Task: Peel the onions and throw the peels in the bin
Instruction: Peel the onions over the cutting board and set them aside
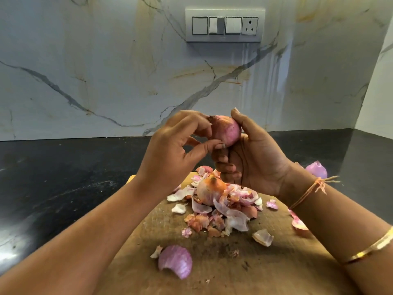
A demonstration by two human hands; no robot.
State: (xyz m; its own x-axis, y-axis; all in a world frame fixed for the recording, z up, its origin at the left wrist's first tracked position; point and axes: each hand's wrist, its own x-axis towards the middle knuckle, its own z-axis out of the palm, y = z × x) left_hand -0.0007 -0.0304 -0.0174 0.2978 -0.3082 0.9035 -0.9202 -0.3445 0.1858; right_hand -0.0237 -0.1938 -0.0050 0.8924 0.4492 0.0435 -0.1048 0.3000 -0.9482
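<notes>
A person holds an onion (226,129) up in the air above the far edge of a wooden cutting board (265,269), in front of the marble wall (106,71). The right hand (255,158) grasps the onion from the right side, thumb up along it; its lower fingers are curled below, and whether they hold anything else cannot be told. The left hand (170,154) pinches at the onion's left side with thumb and fingertips, at the dry brownish skin near its tip.

The board lies on the black counter (63,177), towards its front edge. A pile of peels (225,207) sits in the middle of the board, nearer its far edge, and a second onion (209,191) with an orange-brown top rests in that pile. A large purple peel (175,260) lies alone nearer the board's front edge, left of centre. Another purple peel (316,169) lies on the counter just past the board's right side, behind the right wrist.

The right wrist wears an orange thread (314,186), and a gold bangle (370,250) sits farther up the forearm. A switch plate (225,25) is set in the wall above.
</notes>
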